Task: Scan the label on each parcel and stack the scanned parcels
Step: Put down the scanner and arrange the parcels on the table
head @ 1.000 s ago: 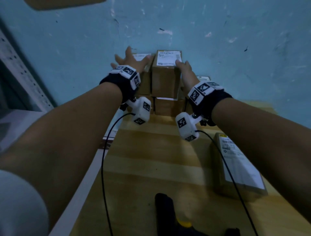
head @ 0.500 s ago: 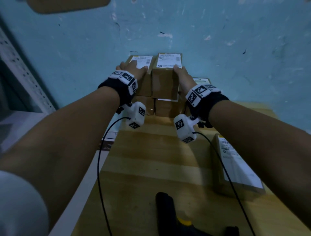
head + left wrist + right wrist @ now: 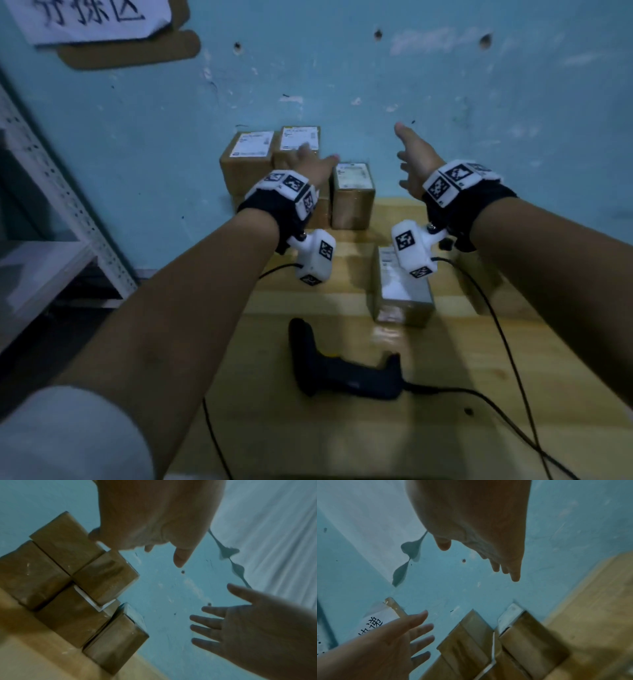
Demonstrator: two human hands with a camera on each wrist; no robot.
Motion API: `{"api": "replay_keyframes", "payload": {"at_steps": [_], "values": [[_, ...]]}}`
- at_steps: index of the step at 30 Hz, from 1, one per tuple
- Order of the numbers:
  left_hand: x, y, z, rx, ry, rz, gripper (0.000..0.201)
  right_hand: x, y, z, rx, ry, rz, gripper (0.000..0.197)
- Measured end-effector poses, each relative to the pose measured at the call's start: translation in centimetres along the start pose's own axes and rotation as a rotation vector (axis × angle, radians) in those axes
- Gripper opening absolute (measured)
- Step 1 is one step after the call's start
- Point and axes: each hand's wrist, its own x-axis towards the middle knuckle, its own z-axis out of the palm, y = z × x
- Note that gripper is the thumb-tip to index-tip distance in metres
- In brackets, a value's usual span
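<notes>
Several brown parcels with white labels stand stacked against the blue wall, the top parcels (image 3: 299,140) two layers up and a single lower parcel (image 3: 352,195) at the right end. My left hand (image 3: 313,162) hovers open just in front of the stack, holding nothing. My right hand (image 3: 409,154) is open in the air to the right of the stack, fingers spread. A loose flat parcel (image 3: 400,291) lies label up on the wooden table (image 3: 274,342). The black scanner (image 3: 342,371) lies in front of it. In the left wrist view the stack (image 3: 68,581) and right palm (image 3: 248,626) show.
A perforated metal shelf rack (image 3: 68,222) stands at the left beside the table. A paper sign (image 3: 89,17) hangs on the wall above. The scanner's cable (image 3: 479,401) and the wrist camera cables trail over the table's near right part.
Both hands have let go of the top parcel they held from either side and drawn back from the stack. The right hand has swung out to the right.
</notes>
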Motion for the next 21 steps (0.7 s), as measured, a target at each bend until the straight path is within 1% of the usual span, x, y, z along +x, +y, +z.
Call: {"api": "replay_keyframes", "payload": {"at_steps": [1, 3, 5, 7, 9, 11, 13, 15, 17, 19, 20, 21], "values": [[-1.0, 0.5, 0.8, -0.008, -0.066, -0.006, 0.075, -1.1, 0.3, -1.0, -0.007, 0.013, 0.015, 0.062], [-2.9, 1.3, 2.1, -0.064, -0.147, -0.034, 0.075, -3.0, 0.9, -2.6, -0.016, 0.036, 0.051, 0.062], [-4.2, 1.9, 3.2, -0.133, -0.174, -0.024, 0.07, -4.7, 1.7, -4.0, -0.026, 0.043, 0.08, 0.062], [-5.6, 2.5, 4.4, -0.141, -0.197, -0.048, 0.066, -6.0, 2.8, -5.1, -0.04, 0.041, 0.115, 0.062], [-6.8, 2.8, 5.4, -0.167, -0.202, -0.031, 0.056, -6.9, 3.8, -5.7, -0.056, 0.057, 0.151, 0.064], [-8.3, 2.2, 6.3, -0.169, -0.258, -0.024, 0.047, -7.5, 5.0, -6.0, -0.055, 0.065, 0.195, 0.065], [-8.7, 0.3, 7.7, -0.105, -0.298, -0.122, 0.049, -8.4, 6.4, -6.0, -0.092, 0.047, 0.261, 0.066], [-9.3, -1.2, 9.1, -0.109, -0.312, -0.183, 0.049, -9.1, 8.6, -6.1, -0.154, 0.033, 0.378, 0.073], [-9.9, -1.7, 10.4, -0.074, -0.291, -0.237, 0.046, -9.3, 10.7, -5.9, -0.161, 0.005, 0.467, 0.077], [-10.1, -1.8, 11.6, -0.155, -0.361, -0.277, 0.05, -9.6, 11.5, -5.2, -0.094, -0.036, 0.498, 0.071], [-10.1, -1.9, 12.1, -0.195, -0.391, -0.264, 0.052, -9.9, 11.4, -4.9, -0.073, -0.06, 0.487, 0.064], [-9.9, -1.8, 12.3, -0.236, -0.393, -0.263, 0.052, -9.8, 11.4, -4.7, -0.067, -0.079, 0.473, 0.057]]}}
